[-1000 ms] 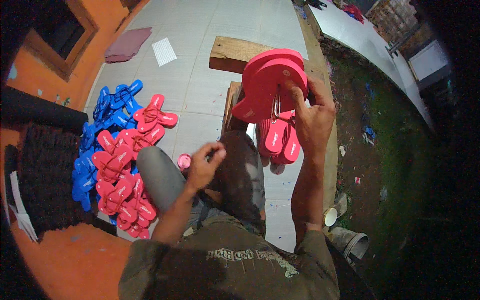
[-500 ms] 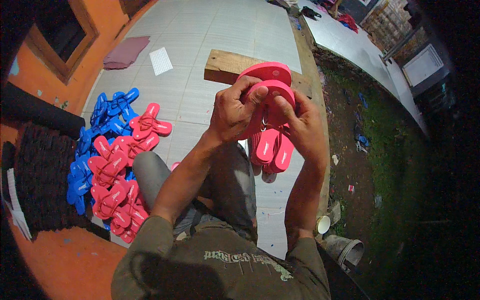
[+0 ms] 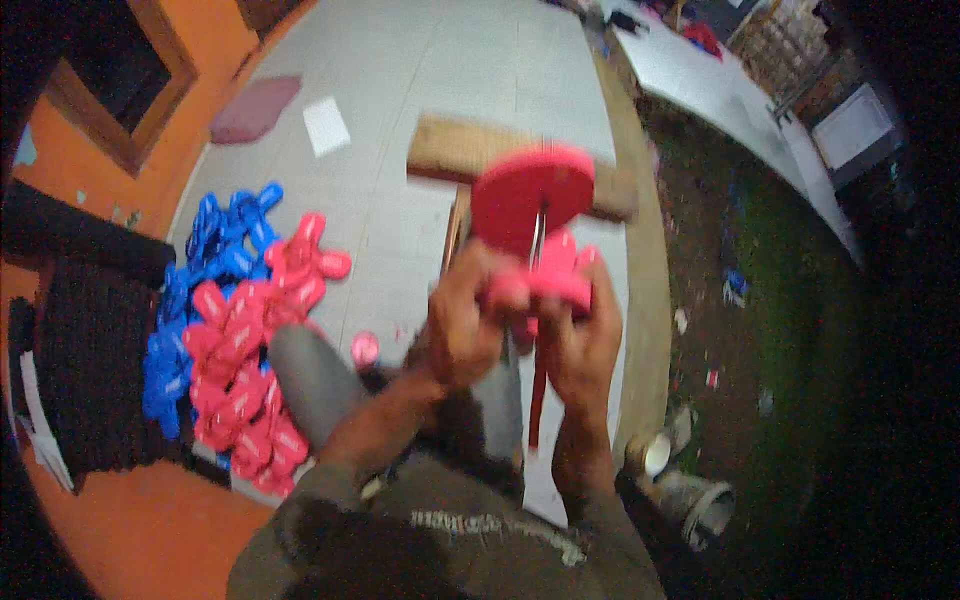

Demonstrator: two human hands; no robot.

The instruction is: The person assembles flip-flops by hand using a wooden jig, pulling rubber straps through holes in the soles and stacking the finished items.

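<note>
Both my hands are in front of me, blurred by motion, gripping a pink flip-flop sole (image 3: 560, 288). My left hand (image 3: 468, 320) has its fingers closed on the left side, and my right hand (image 3: 578, 345) closes on the right side. Just beyond them a broad pink oval sole (image 3: 532, 200) stands tilted; whether it belongs to the held piece I cannot tell. A thin shiny metal piece (image 3: 540, 238) runs from it toward my fingers. Below the hands hangs a narrow dark red strip (image 3: 537, 400). Behind the oval lies a wooden block (image 3: 445, 145).
Pink flip-flops (image 3: 240, 335) and blue ones (image 3: 225, 235) are heaped on the tiles at my left. A white sheet (image 3: 326, 126) and a mauve cloth (image 3: 255, 108) lie farther off. Beyond the right floor edge are dirt, grass and a bucket (image 3: 705, 515).
My hands have come down toward my body with the pink sole. The oval sole now shows its broad face, and the dark red strip has come into view beneath my hands.
</note>
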